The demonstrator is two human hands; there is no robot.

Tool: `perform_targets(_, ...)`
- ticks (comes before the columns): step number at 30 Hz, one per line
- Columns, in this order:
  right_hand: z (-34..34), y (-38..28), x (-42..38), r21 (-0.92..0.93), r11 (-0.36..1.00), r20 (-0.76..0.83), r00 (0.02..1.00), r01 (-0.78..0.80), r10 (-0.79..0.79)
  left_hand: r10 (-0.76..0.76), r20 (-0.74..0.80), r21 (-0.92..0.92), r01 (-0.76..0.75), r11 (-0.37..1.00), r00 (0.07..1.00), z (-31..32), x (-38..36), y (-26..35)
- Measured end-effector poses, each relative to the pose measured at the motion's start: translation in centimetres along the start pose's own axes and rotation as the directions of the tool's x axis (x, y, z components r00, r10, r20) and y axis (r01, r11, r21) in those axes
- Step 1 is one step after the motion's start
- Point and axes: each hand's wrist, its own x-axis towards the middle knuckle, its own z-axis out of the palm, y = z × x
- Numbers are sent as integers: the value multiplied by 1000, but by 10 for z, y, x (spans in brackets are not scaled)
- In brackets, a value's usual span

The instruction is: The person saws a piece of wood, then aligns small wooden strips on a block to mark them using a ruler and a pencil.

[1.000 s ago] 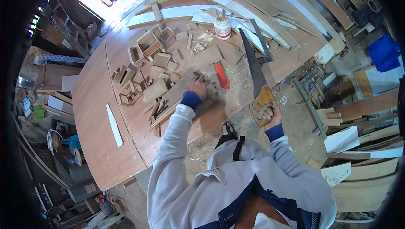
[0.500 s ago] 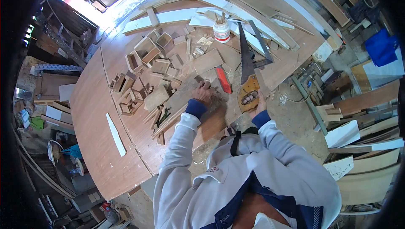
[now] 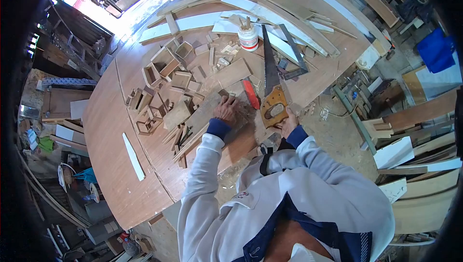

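Observation:
My right hand (image 3: 289, 123) grips the lower right edge of the wooden handle of a handsaw (image 3: 273, 107). The handle's hole shows bare, with no fingers through it. The saw's dark blade (image 3: 270, 62) points away from me over the workbench. My left hand (image 3: 225, 110) is curled over a grey-brown board (image 3: 205, 112), its fingertips at a small piece of wood (image 3: 223, 92). What lies under the palm is hidden. Between the hands is a flat red object (image 3: 251, 94) with a dark edge.
Small wooden boxes (image 3: 152, 75), offcuts and thin strips (image 3: 190, 146) crowd the bench left of my hands. A white tub (image 3: 248, 39) holding sticks and a metal square (image 3: 294, 52) stand beyond the saw. Long boards (image 3: 299, 25) lie at the back; a white strip (image 3: 132, 156) lies left.
The saw has shifted left and its blade stands more upright. My right hand's fingers have come out of the handle hole to the handle's edge. My left hand has barely moved.

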Motion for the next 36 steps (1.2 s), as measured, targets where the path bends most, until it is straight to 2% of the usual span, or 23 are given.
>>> perform_targets(1, -6, -4, 5, 5, 1000, 1, 1000, -1, 1, -42, -21, -32, 41, 999, 999, -1, 0, 2)
perform_targets(3, -11, -14, 11, -237, 957, 105, 975, -165, 194, -52, -35, -33, 50, 998, 998, -2, -1, 5)
perform_targets(4, -10, -15, 10, -233, 958, 104, 976, -166, 194, -66, -54, -36, 64, 997, 996, -3, -1, 6)
perform_targets(6, -6, -16, 7, -464, 869, -39, 984, -172, 174, -84, -66, -34, 82, 996, 994, -3, -3, 9)
perform_targets(7, -16, -17, 17, -464, 869, -41, 984, -175, 176, -107, -79, -32, 105, 994, 991, -2, -3, 9)
perform_targets(8, -29, -18, 32, -724, 689, -67, 997, -26, -32, -110, -77, -34, 108, 994, 991, 0, -4, 10)
perform_targets(9, -37, -20, 44, -910, 408, -21, 972, 78, -234, -128, -108, -40, 124, 991, 986, 2, -5, 11)
perform_targets(10, -21, -42, 29, -961, 203, 87, 898, 190, -430, -154, -138, -47, 149, 988, 978, 5, -9, 12)
perform_targets(11, 7, -75, 5, -965, -23, 225, 776, 263, -590, -160, -138, -46, 155, 987, 977, 10, -12, 10)
perform_targets(13, 32, -113, 3, -952, -120, 279, 634, 283, -721, -190, -240, -41, 186, 982, 952, 21, -16, 6)
perform_targets(15, 47, -142, 15, -899, -396, 436, 476, 187, -764, -245, -238, -78, 233, 969, 940, 14, -18, 11)
perform_targets(16, 54, -152, 22, -898, -397, 439, 478, 191, -761, -292, -236, -116, 272, 955, 927, 9, -18, 15)
perform_targets(17, 61, -160, 29, -855, -511, 480, 513, 91, -711, -296, -236, -113, 277, 954, 926, 4, -19, 19)
perform_targets(18, 65, -165, 35, -787, -616, 511, 554, -6, -658, -365, -211, -121, 346, 930, 907, -2, -22, 23)
perform_targets(19, 69, -167, 40, -786, -618, 513, 556, -3, -654, -431, -187, -127, 413, 902, 883, -5, -25, 26)
perform_targets(21, 76, -167, 50, -759, -638, 392, 690, -131, -608, -478, -176, -93, 469, 878, 860, -5, -31, 29)
perform_targets(22, 80, -170, 54, -775, -616, 348, 718, -141, -602, -520, -167, -59, 518, 853, 837, -5, -34, 29)
perform_targets(27, 100, -170, 54, -755, -626, 279, 768, -195, -576, -551, -194, -62, 551, 832, 811, -3, -35, 33)
perform_targets(29, 102, -168, 59, -658, -701, 254, 795, -276, -551, -558, -186, -78, 554, 829, 809, -4, -36, 34)
perform_targets(33, 106, -169, 60, -628, -725, 277, 789, -283, -548, -548, -217, -79, 545, 835, 808, 0, -37, 32)
perform_targets(35, 101, -177, 69, -615, -775, 271, 884, -145, -380, -548, -227, -93, 543, 835, 805, 0, -39, 31)
perform_targets(36, 104, -176, 63, -613, -777, 273, 884, -144, -380, -549, -218, -96, 542, 835, 807, 0, -39, 31)
